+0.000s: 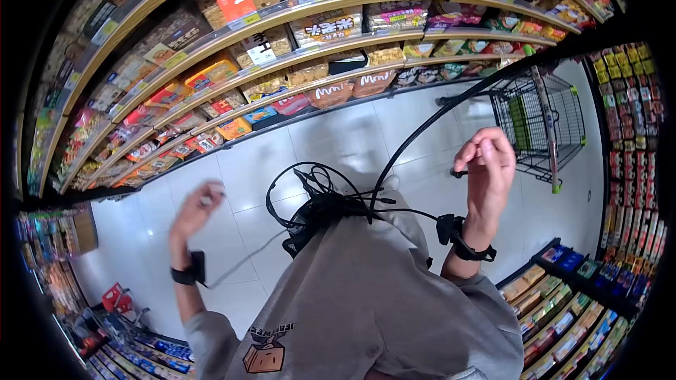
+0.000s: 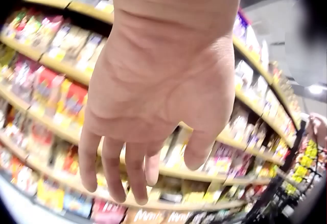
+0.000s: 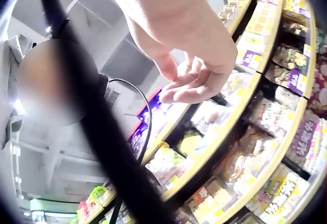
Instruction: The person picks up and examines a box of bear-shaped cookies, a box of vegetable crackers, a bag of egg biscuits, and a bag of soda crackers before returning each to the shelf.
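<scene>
My left hand (image 1: 198, 209) hangs in the air at the left of the head view, nearest the packed snack shelves. In the left wrist view its palm (image 2: 158, 91) shows, fingers loosely extended and holding nothing. On the other side my right hand (image 1: 491, 162) is raised, fingers relaxed and slightly bent, with nothing in them. The right wrist view shows the same hand (image 3: 189, 45) with curved fingers before shelves of bagged snacks (image 3: 278, 193). Black straps with small devices sit on both wrists. A bundle of black cables (image 1: 327, 204) hangs at the front of the grey shirt (image 1: 338, 295).
Curved-looking shelves (image 1: 282, 70) of packaged snacks run across the aisle ahead. A shopping cart (image 1: 542, 123) stands at the right on the white tiled floor (image 1: 243, 176). More racks of goods (image 1: 634, 162) line the right edge, and low shelves (image 1: 563, 320) stand at lower right.
</scene>
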Available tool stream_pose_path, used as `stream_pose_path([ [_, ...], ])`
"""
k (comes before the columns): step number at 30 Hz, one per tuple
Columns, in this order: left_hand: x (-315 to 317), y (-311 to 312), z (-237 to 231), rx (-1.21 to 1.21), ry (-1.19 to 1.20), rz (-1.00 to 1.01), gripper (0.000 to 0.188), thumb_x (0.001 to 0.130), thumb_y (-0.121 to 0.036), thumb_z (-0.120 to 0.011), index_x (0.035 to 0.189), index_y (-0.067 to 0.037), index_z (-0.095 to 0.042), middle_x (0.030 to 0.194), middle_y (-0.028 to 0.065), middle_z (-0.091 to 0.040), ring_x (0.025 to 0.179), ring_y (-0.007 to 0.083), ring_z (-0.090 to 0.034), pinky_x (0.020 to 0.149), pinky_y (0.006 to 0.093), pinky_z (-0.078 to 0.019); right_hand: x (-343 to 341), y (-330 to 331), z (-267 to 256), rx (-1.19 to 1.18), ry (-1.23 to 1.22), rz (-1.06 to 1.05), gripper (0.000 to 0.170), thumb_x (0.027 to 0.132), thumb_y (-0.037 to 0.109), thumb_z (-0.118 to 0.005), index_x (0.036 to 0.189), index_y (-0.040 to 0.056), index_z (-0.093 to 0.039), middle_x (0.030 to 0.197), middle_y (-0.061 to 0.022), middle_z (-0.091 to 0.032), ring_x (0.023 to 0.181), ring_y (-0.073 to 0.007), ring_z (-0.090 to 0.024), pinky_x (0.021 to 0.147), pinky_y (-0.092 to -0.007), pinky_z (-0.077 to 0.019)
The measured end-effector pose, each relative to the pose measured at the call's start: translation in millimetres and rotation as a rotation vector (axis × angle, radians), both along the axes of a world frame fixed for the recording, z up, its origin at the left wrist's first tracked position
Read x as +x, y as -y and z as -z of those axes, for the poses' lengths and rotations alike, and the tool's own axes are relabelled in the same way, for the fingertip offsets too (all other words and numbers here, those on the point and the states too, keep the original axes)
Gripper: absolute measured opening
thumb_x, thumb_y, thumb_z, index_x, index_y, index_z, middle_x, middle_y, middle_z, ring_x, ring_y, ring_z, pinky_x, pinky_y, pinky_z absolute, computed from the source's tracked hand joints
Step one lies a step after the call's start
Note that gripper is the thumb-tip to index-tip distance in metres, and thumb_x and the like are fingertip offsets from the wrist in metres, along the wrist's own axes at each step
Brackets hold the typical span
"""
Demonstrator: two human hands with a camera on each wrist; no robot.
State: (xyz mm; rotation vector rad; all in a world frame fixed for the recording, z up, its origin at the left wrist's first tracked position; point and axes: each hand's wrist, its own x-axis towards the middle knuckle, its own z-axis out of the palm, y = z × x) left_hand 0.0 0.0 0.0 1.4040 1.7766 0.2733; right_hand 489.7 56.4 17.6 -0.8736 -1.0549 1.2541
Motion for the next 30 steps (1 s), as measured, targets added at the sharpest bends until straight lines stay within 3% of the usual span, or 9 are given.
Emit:
stream_pose_path([
  [1,3,5,1,0.011,0.001,-0.024,0.052,0.086,-0.019,-0.066,0.133,-0.005,-0.049,0.111,0.0089,-0.064,0.106,0.0165,-0.059,0.098,0.0377,-0.0448,3,-11,-10,0.044,-0.018,0.015,0.015,0.097,0.013,-0.051,0.097,-0.0015,-0.055,0.075,-0.0107,-0.059,0.062,-0.0170,-0.059,0.058,-0.0287,-0.0500],
  [5,96,-15,-158,0.935,0.236,0.166,0.062,0.081,-0.025,-0.070,0.130,0.006,-0.048,0.117,0.0172,-0.061,0.108,0.0241,-0.060,0.095,0.0396,-0.0476,18,-18,-100,0.426,0.170,0.021,0.020,0.098,0.015,-0.047,0.103,-0.0038,-0.052,0.079,-0.0120,-0.058,0.065,-0.0163,-0.057,0.060,-0.0263,-0.0500],
  [6,101,-17,-178,1.138,0.220,0.368,0.060,0.086,-0.025,-0.061,0.138,-0.001,-0.042,0.127,0.0214,-0.054,0.113,0.0307,-0.057,0.102,0.0456,-0.0421,21,-17,-124,0.523,0.174,0.031,0.025,0.098,0.019,-0.047,0.107,-0.0043,-0.051,0.080,-0.0119,-0.057,0.065,-0.0166,-0.057,0.061,-0.0265,-0.0501],
  [7,103,-18,-206,1.278,0.011,0.518,0.069,0.089,-0.040,-0.059,0.141,-0.001,-0.038,0.133,0.0251,-0.050,0.120,0.0365,-0.053,0.102,0.0519,-0.0426,32,-18,-143,0.618,0.209,-0.011,0.036,0.099,0.028,-0.048,0.114,-0.0053,-0.049,0.083,-0.0128,-0.057,0.068,-0.0175,-0.057,0.061,-0.0269,-0.0496],
  [9,118,-13,-233,1.449,-0.114,0.672,0.069,0.089,-0.041,-0.059,0.141,-0.001,-0.038,0.133,0.0252,-0.050,0.121,0.0367,-0.053,0.102,0.0521,-0.0428,45,-19,-183,0.895,0.291,-0.224,0.069,0.092,0.049,-0.051,0.134,-0.0048,-0.040,0.105,-0.0192,-0.053,0.087,-0.0266,-0.059,0.067,-0.0297,-0.0500],
  [11,127,-16,-244,1.553,-0.107,0.721,0.070,0.089,-0.042,-0.059,0.141,-0.001,-0.038,0.133,0.0253,-0.050,0.121,0.0369,-0.053,0.101,0.0522,-0.0429,59,-11,-239,1.066,0.790,-0.261,0.062,0.090,0.045,-0.051,0.143,0.0132,-0.041,0.144,-0.0222,-0.038,0.134,-0.0397,-0.035,0.100,-0.0472,-0.0406],
  [18,169,-73,-207,1.696,0.361,0.547,0.072,0.089,-0.044,-0.059,0.142,-0.001,-0.037,0.134,0.0257,-0.049,0.121,0.0376,-0.053,0.101,0.0529,-0.0433,-3,-17,-259,1.274,1.141,-0.136,0.062,0.090,0.045,-0.051,0.143,0.0140,-0.040,0.146,-0.0221,-0.037,0.135,-0.0400,-0.034,0.101,-0.0486,-0.0391],
  [24,106,-111,-258,1.779,0.430,0.504,0.073,0.088,-0.046,-0.058,0.142,-0.001,-0.036,0.134,0.0260,-0.049,0.121,0.0382,-0.053,0.101,0.0534,-0.0436,-21,-8,-284,1.278,1.233,0.049,0.062,0.090,0.044,-0.052,0.143,0.0147,-0.040,0.146,-0.0221,-0.036,0.136,-0.0402,-0.033,0.103,-0.0499,-0.0378],
  [30,132,-92,-291,1.900,0.476,0.510,0.075,0.088,-0.048,-0.058,0.143,-0.001,-0.036,0.135,0.0264,-0.048,0.121,0.0388,-0.053,0.100,0.0540,-0.0440,0,25,-309,1.334,1.249,0.149,0.062,0.090,0.044,-0.052,0.144,0.0154,-0.039,0.147,-0.0221,-0.035,0.137,-0.0405,-0.031,0.104,-0.0511,-0.0365],
])
